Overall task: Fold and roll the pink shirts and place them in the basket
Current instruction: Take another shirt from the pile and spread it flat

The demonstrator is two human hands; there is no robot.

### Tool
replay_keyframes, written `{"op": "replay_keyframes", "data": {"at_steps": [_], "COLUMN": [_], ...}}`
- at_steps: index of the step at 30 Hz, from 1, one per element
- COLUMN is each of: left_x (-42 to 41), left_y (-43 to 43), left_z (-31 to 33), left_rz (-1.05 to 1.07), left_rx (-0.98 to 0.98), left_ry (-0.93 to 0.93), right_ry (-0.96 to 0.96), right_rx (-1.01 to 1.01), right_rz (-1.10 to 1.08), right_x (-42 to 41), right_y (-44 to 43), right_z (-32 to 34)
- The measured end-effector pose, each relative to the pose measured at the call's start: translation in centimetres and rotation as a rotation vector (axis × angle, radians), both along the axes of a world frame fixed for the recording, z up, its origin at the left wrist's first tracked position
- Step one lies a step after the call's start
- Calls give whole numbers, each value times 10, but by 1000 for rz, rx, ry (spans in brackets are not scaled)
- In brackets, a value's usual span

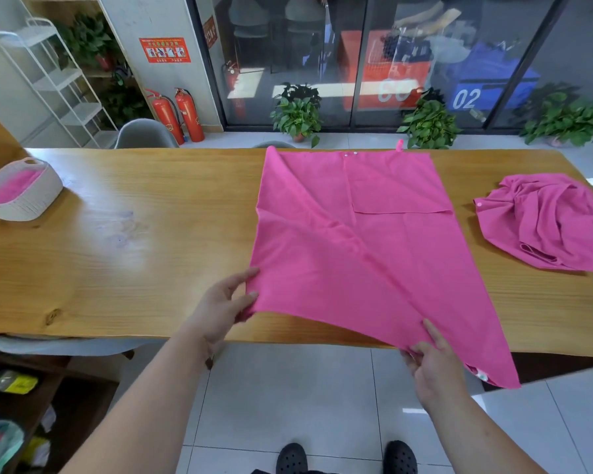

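Observation:
A pink shirt (350,241) lies spread across the middle of the wooden table (134,241), its near edge lifted off the surface and hanging past the table's front edge. My left hand (221,302) pinches the shirt's near left corner. Over the table's front edge, my right hand (433,367) pinches the near edge of the same shirt. A second pink shirt (548,222) sits crumpled at the right end of the table. At the far left stands a white woven basket (35,203) with pink cloth inside.
A grey chair (144,135) stands behind the table's far edge, and another seat (59,345) is tucked under the near left. Potted plants (298,112), two fire extinguishers (177,114) and a white shelf rack (59,80) line the glass wall beyond.

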State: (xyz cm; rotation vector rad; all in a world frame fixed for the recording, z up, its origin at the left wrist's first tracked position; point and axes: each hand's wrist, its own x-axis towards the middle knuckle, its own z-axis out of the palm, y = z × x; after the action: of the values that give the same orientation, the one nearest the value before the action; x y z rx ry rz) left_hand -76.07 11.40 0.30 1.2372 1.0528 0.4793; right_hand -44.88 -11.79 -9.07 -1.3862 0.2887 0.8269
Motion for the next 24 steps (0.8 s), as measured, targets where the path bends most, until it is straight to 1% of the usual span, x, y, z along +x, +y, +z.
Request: {"op": "replay_keyframes", "data": {"at_steps": [1, 2, 3, 4, 6, 7, 8, 11, 12, 13, 14, 15, 17, 18, 20, 24], "left_x": [-9, -18, -25, -30, -31, -28, -23, -13, -14, -19, -27, -38, -66, -78, -93, -114], "left_y": [-6, -13, -17, -18, -12, -6, 0, 17, 22, 26, 26, 26, 18, 14, 4, -13], "left_z": [-12, -24, -33, -38, -35, -26, -15, 19, 24, 21, 12, -4, -36, -50, -68, -93], "left_rz": [-50, -111, -153, -170, -163, -165, -173, -139, -118, -114, -118, -124, -185, -200, -192, -141], "left_rx": [48, 58, 35, 1, -33, -22, -7, -35, -37, -34, -30, -15, -13, -38, -75, -85], "left_ry": [198, 340, 415, 438, 408, 363, 270, -227, -306, -307, -238, -126, 103, 171, 216, 267], "right_ry": [-13, -33, -50, -59, -73, -77, -74, -20, 11, 36, 49, 50, 19, 3, -12, 9], "right_rx": [-47, -102, -150, -184, -221, -222, -209, -78, -16, 32, 46, 31, -86, -153, -242, -296], "right_rz": [25, 61, 97, 121, 131, 117, 93, -36, -76, -102, -99, -76, 2, 45, 124, 191], "right_x": [-4, -8, -12, -15, -22, -23, -23, -17, -14, -13, -15, -18, -30, -35, -45, -57], "right_y": [-1, -3, -6, -9, -12, -11, -7, 5, 7, 8, 8, 8, 4, 0, -11, -25], "right_z": [-1, -3, -5, -7, -6, -5, -3, 1, 1, 1, 3, 3, 3, 2, -4, -11]}}
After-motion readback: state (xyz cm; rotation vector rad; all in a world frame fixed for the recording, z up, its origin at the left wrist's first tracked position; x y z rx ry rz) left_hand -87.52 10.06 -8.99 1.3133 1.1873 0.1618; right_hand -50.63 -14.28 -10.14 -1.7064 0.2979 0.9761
